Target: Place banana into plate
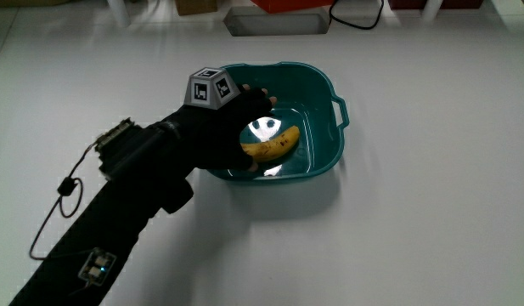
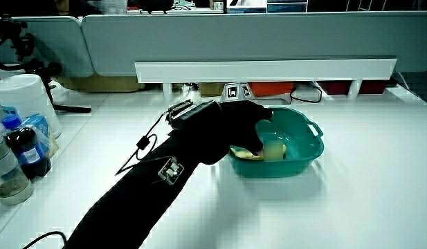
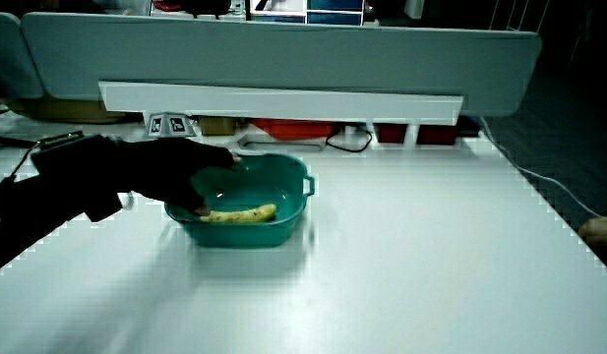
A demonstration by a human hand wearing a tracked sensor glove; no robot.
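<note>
gloved hand (image 1: 232,127) reaching over the near rim of a teal plastic basin (image 1: 329,153), fingers curled down around one end of a banana (image 1: 272,145); looks clamped on it, though the grip itself is partly hidden under the glove. patterned cube (image 1: 211,87) sitting on the back of the hand.

largest to smallest: white table (image 1: 431,204), wide and bare around the basin; low partition (image 2: 241,34) at the table's edge farthest from the person, with a pale rail (image 2: 268,69) along it; black-sleeved forearm (image 1: 117,212) with a trailing thin cable (image 1: 58,204); teal basin with small handles, serving as the plate; yellow banana lying inside on the basin floor, seen low in a side view (image 3: 239,213); bottles and a white tub (image 2: 23,104) standing well apart from the basin, near the table's edge.

step in hand, by judgement: letting go. best done by spreading the fingers fully, then lifting straight up clear of the rim before drawing back, so as not to drag the fruit or tip the basin. plenty of bare table on the person's side for the retreat.
</note>
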